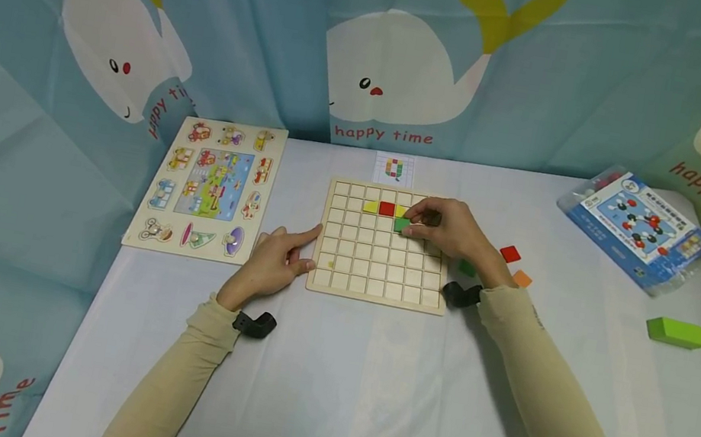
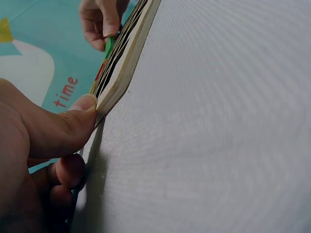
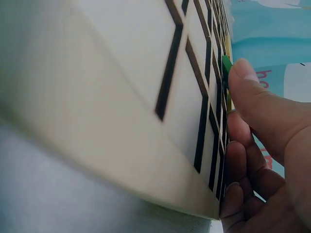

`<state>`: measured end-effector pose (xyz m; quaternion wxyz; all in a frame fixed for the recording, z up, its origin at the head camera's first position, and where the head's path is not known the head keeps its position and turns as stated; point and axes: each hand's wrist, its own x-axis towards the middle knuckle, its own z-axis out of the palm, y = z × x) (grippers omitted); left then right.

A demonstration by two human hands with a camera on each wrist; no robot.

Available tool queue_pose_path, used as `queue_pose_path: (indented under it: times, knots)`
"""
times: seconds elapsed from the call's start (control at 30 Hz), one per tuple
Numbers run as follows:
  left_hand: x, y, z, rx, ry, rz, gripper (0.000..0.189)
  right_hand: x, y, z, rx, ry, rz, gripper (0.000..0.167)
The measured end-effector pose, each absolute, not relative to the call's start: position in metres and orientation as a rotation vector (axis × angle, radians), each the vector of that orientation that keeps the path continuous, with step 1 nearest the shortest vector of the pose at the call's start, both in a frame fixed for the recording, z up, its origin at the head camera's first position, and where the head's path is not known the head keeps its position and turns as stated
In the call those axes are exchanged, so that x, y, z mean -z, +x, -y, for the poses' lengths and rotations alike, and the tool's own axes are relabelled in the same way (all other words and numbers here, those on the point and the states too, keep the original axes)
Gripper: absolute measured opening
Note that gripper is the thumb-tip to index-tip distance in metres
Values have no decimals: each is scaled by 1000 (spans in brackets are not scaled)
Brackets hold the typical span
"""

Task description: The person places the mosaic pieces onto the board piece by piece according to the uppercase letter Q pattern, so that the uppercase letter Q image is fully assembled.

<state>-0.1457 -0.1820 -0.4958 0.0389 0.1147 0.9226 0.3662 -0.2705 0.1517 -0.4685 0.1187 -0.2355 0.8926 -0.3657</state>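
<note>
A wooden grid board [image 1: 377,265] lies on the white table. Near its top row sit a red square tile [image 1: 387,209] and yellow pieces [image 1: 371,207] on either side of it. My right hand [image 1: 446,227] pinches a green square tile [image 1: 400,224] between thumb and fingers, just below the right yellow piece. In the right wrist view the thumb lies against the green tile [image 3: 226,63]; whether it is fully seated in a cell cannot be told. At the board's left edge, the index fingertip and thumb of my left hand [image 1: 273,264] touch the rim.
A small pattern card [image 1: 393,169] lies behind the board. Left stands a picture puzzle board [image 1: 204,186]. Beyond my right wrist lie a red tile [image 1: 510,254] and an orange tile [image 1: 522,279]; a green tile [image 1: 467,268] is partly hidden. Farther right are a blue box [image 1: 641,230] and a green block [image 1: 678,333].
</note>
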Motion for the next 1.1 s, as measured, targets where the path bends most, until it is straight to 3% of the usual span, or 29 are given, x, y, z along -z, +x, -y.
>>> queue_pose_path:
  times: [1.1]
  knots:
    - [492, -144, 181, -1121, 355, -2823, 66, 467, -273, -149, 1038, -640, -2592, 21]
